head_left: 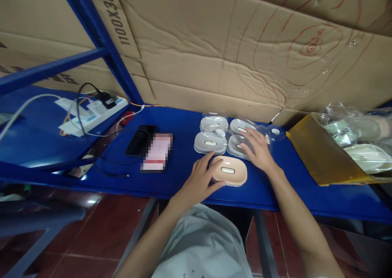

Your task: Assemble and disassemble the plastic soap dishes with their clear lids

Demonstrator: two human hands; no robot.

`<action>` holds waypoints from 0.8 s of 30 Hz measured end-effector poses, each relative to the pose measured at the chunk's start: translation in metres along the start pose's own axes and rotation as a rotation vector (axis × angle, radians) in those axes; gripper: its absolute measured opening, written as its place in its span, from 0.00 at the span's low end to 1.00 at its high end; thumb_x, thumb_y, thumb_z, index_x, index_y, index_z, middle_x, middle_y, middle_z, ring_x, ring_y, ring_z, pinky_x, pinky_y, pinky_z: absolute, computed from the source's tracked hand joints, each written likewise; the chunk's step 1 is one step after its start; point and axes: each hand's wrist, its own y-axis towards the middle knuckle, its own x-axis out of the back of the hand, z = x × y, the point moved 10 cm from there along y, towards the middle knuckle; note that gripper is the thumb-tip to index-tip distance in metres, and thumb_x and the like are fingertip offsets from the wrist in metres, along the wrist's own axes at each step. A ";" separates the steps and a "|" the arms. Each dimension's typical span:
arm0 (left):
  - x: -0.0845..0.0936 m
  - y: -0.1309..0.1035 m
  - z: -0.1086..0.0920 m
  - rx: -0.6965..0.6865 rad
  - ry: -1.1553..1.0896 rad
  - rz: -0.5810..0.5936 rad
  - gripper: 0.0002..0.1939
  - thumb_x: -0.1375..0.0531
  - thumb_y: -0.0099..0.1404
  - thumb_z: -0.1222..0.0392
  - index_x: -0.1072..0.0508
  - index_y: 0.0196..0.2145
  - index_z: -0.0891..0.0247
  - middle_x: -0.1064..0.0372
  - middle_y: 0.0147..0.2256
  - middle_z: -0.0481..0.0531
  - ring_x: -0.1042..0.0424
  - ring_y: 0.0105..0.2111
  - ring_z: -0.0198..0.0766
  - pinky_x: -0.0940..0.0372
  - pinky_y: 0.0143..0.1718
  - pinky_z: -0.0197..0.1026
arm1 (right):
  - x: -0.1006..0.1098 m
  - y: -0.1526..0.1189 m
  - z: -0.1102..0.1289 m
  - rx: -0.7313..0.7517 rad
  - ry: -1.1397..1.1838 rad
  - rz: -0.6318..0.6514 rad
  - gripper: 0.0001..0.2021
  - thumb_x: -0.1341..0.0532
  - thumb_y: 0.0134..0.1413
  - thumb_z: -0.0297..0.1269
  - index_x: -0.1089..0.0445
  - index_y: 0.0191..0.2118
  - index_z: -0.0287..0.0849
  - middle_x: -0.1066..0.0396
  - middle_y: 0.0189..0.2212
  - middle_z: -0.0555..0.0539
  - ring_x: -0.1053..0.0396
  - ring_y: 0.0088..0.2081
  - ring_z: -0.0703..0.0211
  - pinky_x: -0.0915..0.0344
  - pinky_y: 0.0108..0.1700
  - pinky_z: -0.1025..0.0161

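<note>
A peach oval box (232, 163) with a pale slot-shaped inset in its top lies near the front edge of the blue table. My left hand (203, 176) grips its left end, thumb at the front and fingers on the upper left. Behind it sit several grey oval boxes with similar insets, among them a front left one (202, 143) and a back left one (208, 123). My right hand (259, 149) is over the right-hand grey boxes, fingers apart and partly hiding the front right box (234, 145). Whether its fingertips touch them I cannot tell.
Two phones, one dark (134, 141) and one lit (156, 153), lie to the left near a loose cable. A white power strip (94, 116) stands beyond a blue frame post. At right, an open carton (318, 155) holds plastic-wrapped items. Cardboard (196, 45) walls the back.
</note>
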 end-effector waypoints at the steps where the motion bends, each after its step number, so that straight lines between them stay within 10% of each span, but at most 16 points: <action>1: 0.001 0.000 0.000 -0.007 0.020 -0.014 0.33 0.39 0.77 0.45 0.40 0.74 0.52 0.54 0.77 0.63 0.48 0.75 0.60 0.45 0.72 0.64 | -0.008 0.000 0.015 0.058 0.016 0.054 0.24 0.47 0.77 0.49 0.34 0.70 0.48 0.36 0.72 0.40 0.40 0.73 0.43 0.44 0.71 0.42; 6: 0.005 0.003 0.014 0.127 0.207 -0.115 0.32 0.45 0.80 0.48 0.43 0.75 0.59 0.55 0.77 0.68 0.54 0.77 0.60 0.54 0.73 0.71 | -0.032 -0.001 0.048 0.143 0.056 0.176 0.24 0.45 0.77 0.47 0.37 0.72 0.50 0.33 0.71 0.41 0.39 0.72 0.44 0.46 0.70 0.43; 18: 0.028 -0.001 0.019 0.134 0.313 -0.232 0.24 0.48 0.76 0.69 0.25 0.62 0.53 0.26 0.59 0.58 0.29 0.61 0.51 0.47 0.70 0.65 | 0.000 -0.006 -0.007 -0.189 -0.225 -0.024 0.23 0.44 0.74 0.46 0.29 0.66 0.42 0.29 0.59 0.32 0.33 0.57 0.34 0.40 0.59 0.37; 24: 0.034 0.022 0.031 0.091 0.415 -0.094 0.22 0.39 0.73 0.63 0.26 0.64 0.56 0.25 0.60 0.59 0.29 0.61 0.55 0.36 0.63 0.61 | -0.005 -0.005 0.043 0.162 0.112 0.127 0.15 0.46 0.78 0.42 0.23 0.56 0.47 0.20 0.52 0.42 0.27 0.55 0.47 0.37 0.58 0.48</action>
